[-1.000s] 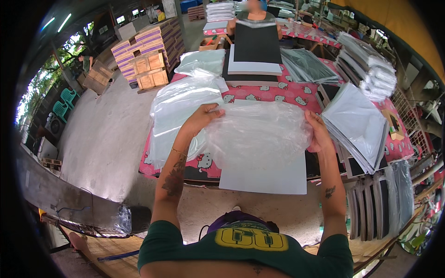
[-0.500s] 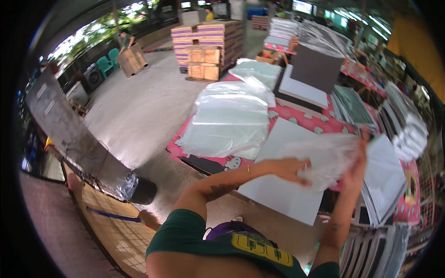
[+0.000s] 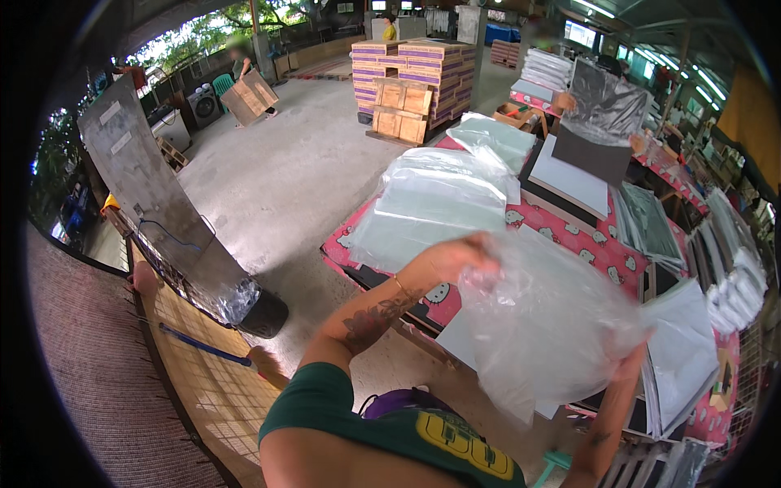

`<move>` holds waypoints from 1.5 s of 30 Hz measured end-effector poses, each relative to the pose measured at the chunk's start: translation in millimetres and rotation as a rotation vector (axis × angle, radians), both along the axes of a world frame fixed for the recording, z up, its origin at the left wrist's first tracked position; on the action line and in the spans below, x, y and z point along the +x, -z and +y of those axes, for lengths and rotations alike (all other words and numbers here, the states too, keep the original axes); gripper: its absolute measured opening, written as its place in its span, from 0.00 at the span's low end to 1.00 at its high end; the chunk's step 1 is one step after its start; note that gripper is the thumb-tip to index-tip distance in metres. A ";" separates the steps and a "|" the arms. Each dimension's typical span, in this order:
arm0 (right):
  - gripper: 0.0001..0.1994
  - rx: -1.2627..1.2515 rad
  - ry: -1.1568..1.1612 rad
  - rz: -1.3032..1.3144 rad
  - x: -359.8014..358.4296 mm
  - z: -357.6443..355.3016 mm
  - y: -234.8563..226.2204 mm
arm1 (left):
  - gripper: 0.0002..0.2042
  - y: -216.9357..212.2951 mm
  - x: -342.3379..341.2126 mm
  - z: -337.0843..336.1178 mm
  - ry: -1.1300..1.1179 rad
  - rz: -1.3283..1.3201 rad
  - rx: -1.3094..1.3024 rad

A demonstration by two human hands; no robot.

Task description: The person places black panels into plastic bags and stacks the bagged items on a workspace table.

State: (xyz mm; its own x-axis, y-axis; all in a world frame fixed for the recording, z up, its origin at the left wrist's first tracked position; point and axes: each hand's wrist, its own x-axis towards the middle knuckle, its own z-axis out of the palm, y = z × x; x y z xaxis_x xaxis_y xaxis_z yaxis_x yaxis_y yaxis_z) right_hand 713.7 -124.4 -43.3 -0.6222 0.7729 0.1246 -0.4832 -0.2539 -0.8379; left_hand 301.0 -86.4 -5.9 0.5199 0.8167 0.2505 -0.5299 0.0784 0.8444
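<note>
Both hands hold up one clear plastic bag [image 3: 547, 325], which hangs in the air at about four o'clock from the picture's centre. The left hand [image 3: 455, 256] grips the bag's upper left edge with closed fingers. The right hand [image 3: 630, 362] shows only dimly through the film at the bag's right side, so its grip cannot be told. Behind the bag, at one o'clock, a stack of clear bags [image 3: 431, 207] lies on a table with a pink patterned cloth [image 3: 586, 244].
</note>
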 end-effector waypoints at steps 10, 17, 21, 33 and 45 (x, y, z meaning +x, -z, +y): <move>0.14 -0.044 0.422 0.218 -17.3 12.7 -27.5 | 0.21 13.5 -40.0 19.8 -0.344 0.603 0.065; 0.21 0.650 0.108 -0.603 -97.6 -4.8 -100.1 | 0.25 -74.4 47.0 2.1 -0.167 0.782 0.784; 0.23 0.611 -0.009 -1.062 -26.4 19.8 -67.7 | 0.17 -64.5 28.9 10.1 0.113 0.213 0.143; 0.26 0.143 0.358 -0.381 46.4 -27.4 53.2 | 0.19 -19.2 -7.5 -31.5 0.090 -0.346 -0.132; 0.28 0.090 0.822 -0.254 53.2 -46.9 83.4 | 0.25 58.6 -25.3 -41.0 0.094 0.163 -0.022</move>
State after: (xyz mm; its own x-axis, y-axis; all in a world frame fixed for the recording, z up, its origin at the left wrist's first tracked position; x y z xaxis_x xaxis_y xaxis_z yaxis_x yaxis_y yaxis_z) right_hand 766.9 -171.4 -126.7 0.1124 0.9838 0.1398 -0.2802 0.1664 -0.9454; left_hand 275.8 -127.4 -64.5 0.6265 0.7668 0.1393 -0.3753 0.1402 0.9162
